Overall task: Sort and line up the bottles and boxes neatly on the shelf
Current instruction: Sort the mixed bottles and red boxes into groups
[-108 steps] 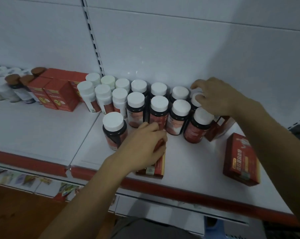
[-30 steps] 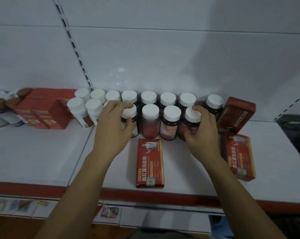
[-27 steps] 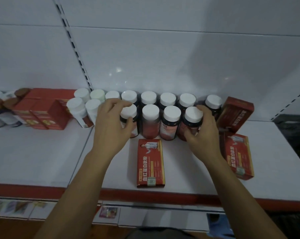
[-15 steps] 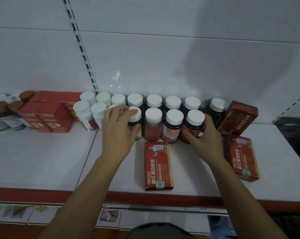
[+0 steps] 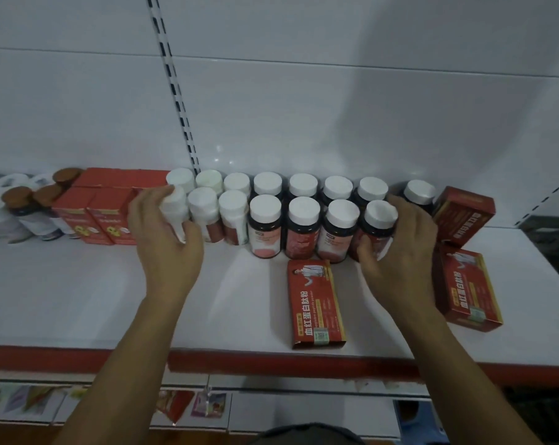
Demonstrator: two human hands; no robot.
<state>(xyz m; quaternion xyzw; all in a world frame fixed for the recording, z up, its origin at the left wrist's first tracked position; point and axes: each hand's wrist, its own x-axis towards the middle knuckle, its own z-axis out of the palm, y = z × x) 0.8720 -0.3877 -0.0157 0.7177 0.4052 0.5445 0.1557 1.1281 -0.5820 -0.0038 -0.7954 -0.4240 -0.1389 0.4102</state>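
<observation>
Left hand (image 5: 165, 242) is gripping the white plastic bottle (image 5: 174, 208) at the front row's left end on the white shelf (image 5: 79, 284); right hand (image 5: 398, 252) is clasping the dark white-capped bottle (image 5: 377, 231) at its right end. Judging: squaring 2 rows. Next calls for lining up loose red cardboard boxes (image 5: 468, 289).

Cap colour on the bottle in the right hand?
White cap; the bottle is dark. Head view.

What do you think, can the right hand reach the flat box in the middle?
Probably yes. The right hand grips a bottle right beside the box, with only bare shelf between; it must let go first.
</observation>
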